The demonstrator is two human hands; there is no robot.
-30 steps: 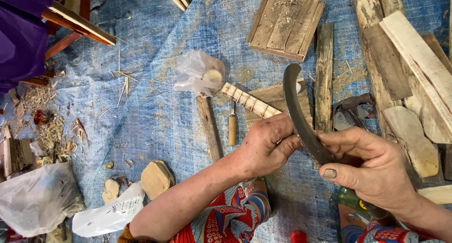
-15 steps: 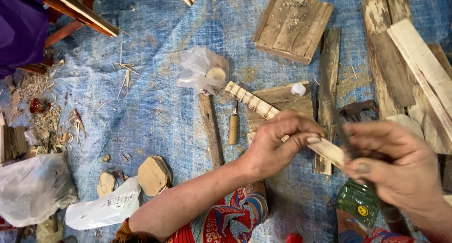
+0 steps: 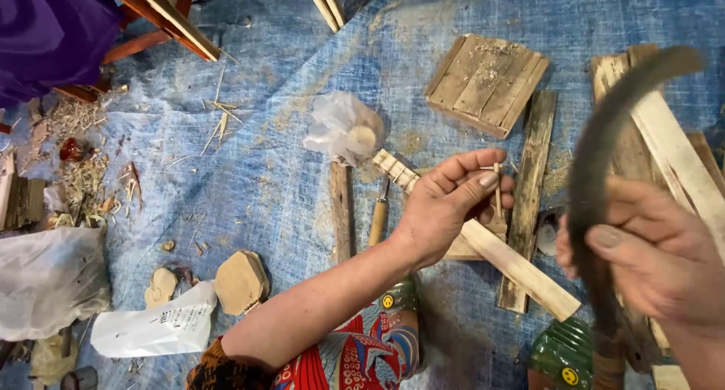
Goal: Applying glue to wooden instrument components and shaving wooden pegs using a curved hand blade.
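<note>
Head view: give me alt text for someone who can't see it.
A person's left hand pinches a thin wooden sliver upright on a pale wood strip, while the right hand holds a blurred, dark curved blade beside it. Wood pieces lie about on a blue tarp.

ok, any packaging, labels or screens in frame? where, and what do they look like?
White plastic packet, printed: lying flat bottom left, beside wooden chunks.
Clear crumpled bag: centre, over a round pale thing.
Translucent bag: left edge, bulging.
No screens or signs.
</note>
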